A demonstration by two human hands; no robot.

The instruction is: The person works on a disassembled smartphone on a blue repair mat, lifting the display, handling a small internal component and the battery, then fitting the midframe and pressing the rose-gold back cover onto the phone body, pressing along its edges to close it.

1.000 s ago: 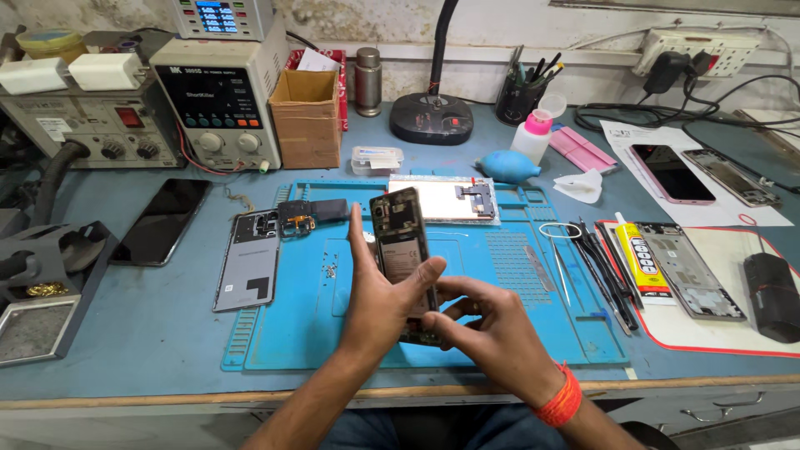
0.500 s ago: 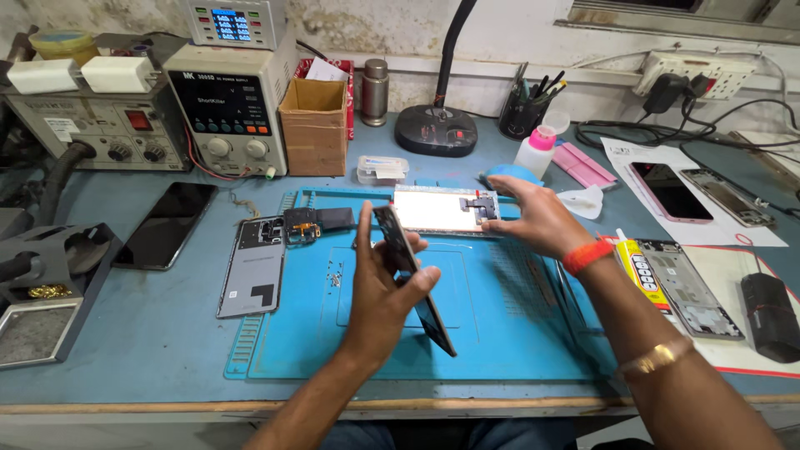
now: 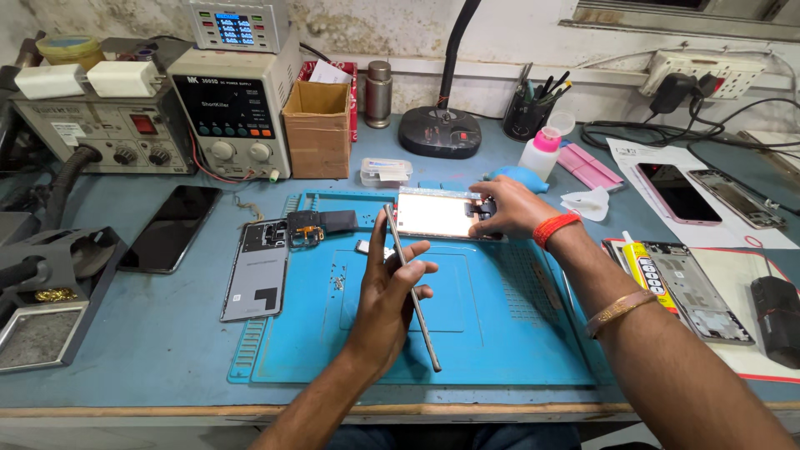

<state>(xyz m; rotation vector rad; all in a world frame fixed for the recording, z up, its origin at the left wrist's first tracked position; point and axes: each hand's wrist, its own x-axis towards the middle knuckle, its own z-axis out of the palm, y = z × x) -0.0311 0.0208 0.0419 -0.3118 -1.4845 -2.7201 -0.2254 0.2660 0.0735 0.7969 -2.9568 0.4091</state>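
The left hand [image 3: 387, 292] grips a phone frame [image 3: 412, 287] edge-on, its long axis running from far-left to near-right. The right hand [image 3: 504, 208] rests, fingers closed, on a phone panel [image 3: 437, 214] lying flat on the blue mat [image 3: 492, 333].

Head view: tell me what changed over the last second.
The right hand let go of the phone and reached forward to the shiny panel at the mat's far edge, now touching it. The left hand turned the phone edge-on, keeping its grip. The back cover stayed put.

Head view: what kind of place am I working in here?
Most likely a phone repair bench: a bench power supply, a blue repair mat, and an opened phone edge-on in the left hand.
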